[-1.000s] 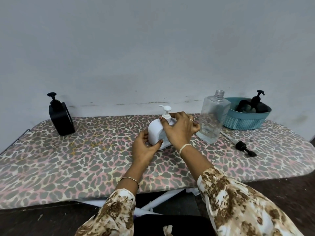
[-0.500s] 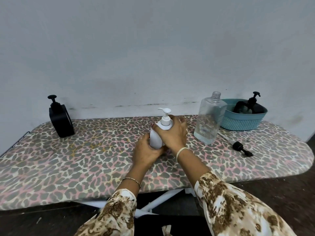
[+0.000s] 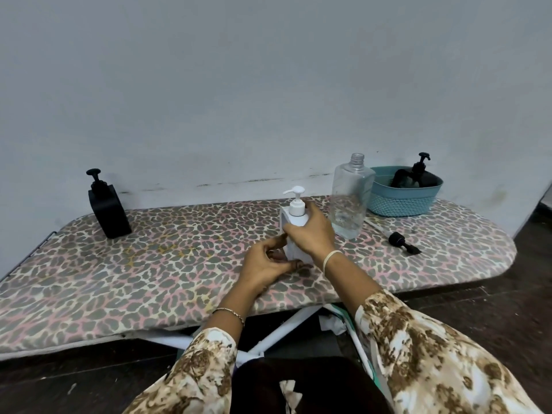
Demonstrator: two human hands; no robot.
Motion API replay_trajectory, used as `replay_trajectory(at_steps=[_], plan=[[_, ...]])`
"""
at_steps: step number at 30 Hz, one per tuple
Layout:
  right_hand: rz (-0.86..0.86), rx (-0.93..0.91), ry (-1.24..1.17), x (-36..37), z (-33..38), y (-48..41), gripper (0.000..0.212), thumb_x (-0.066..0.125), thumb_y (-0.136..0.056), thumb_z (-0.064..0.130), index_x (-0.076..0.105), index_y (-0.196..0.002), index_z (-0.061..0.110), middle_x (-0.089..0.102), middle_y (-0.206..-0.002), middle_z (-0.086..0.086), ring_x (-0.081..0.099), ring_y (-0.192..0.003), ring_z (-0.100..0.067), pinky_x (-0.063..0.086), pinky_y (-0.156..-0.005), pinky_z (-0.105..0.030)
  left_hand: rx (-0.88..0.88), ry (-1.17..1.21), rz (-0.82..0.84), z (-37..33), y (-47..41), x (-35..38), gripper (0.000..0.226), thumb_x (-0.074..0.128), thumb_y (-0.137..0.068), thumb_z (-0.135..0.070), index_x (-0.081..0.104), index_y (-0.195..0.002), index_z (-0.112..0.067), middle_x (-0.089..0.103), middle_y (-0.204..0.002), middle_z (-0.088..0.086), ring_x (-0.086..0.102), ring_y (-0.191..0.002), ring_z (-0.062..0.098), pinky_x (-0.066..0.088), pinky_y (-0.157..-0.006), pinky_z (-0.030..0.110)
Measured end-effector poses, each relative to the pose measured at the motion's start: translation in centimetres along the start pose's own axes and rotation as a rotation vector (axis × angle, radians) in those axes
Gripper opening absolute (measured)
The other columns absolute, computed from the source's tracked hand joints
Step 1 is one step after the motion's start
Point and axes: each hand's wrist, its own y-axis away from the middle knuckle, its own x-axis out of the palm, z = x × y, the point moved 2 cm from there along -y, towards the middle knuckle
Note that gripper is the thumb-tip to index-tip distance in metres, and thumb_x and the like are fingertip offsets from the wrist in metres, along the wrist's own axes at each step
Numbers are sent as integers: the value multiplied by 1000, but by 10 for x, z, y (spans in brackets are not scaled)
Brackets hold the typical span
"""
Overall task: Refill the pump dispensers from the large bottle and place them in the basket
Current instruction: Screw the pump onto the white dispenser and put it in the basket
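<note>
A white pump dispenser [image 3: 294,215] stands upright mid-board with its pump head on. My right hand [image 3: 313,234] wraps its upper body from the right. My left hand [image 3: 267,262] touches its lower left corner with curled fingers. The large clear bottle [image 3: 349,198] stands uncapped just right of it, holding a little liquid at the bottom. A teal basket [image 3: 400,201] at the back right holds a black pump dispenser [image 3: 418,174]. Another black pump dispenser [image 3: 107,207] stands at the far left.
A loose black pump head with its tube [image 3: 398,240] lies on the leopard-print ironing board [image 3: 149,264] right of the clear bottle. A plain wall runs behind the board. Dark floor lies to the right and in front.
The white dispenser has gone from tilted in both hands to standing upright on the board. My left hand has slid down to its base.
</note>
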Motion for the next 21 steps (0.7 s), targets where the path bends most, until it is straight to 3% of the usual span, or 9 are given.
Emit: replay_trajectory(at_steps=[3,8,11,14,17,21], plan=[[7,-2,-18,-23,-6,5,41,72,-73,29,57,-112,32,61,-95,9,60,-92,-18,51,-81,-35,-3,50,30,-8,7,14,68,88,-63,-7,60,-125,-7,67,-108,4,66,-95,15,56,-83,23],[-2,-5,-39,-72,-16,8,44,76,-72,25,62,-113,27,64,-102,5,59,-93,-14,48,-84,-31,81,28,74,-25,14,44,66,89,-63,-14,63,-123,-14,68,-109,0,66,-92,9,56,-78,18],[-26,22,-24,-105,-22,6,41,78,-69,23,61,-105,32,66,-103,5,60,-93,-16,50,-84,-32,120,13,94,-37,13,67,61,88,-65,-20,65,-122,-16,69,-109,-2,65,-95,11,55,-77,17],[-67,39,23,-136,-29,0,50,79,-68,24,62,-115,30,62,-105,6,57,-95,-15,46,-82,-29,142,23,146,-51,10,92,61,86,-69,-22,62,-125,-17,68,-110,-1,65,-98,14,55,-81,21],[-124,44,55,-167,-35,-11,62,80,-67,27,59,-126,23,61,-119,4,56,-103,-17,45,-86,-30,169,36,203,-69,3,117,61,81,-75,-20,58,-131,-15,67,-114,0,64,-101,16,55,-83,20],[-189,21,73,-197,-35,-28,49,80,-68,24,64,-114,22,64,-110,3,57,-95,-16,45,-81,-29,206,10,265,-91,-12,143,60,76,-82,-22,52,-137,-17,61,-122,-4,61,-107,13,54,-89,27]])
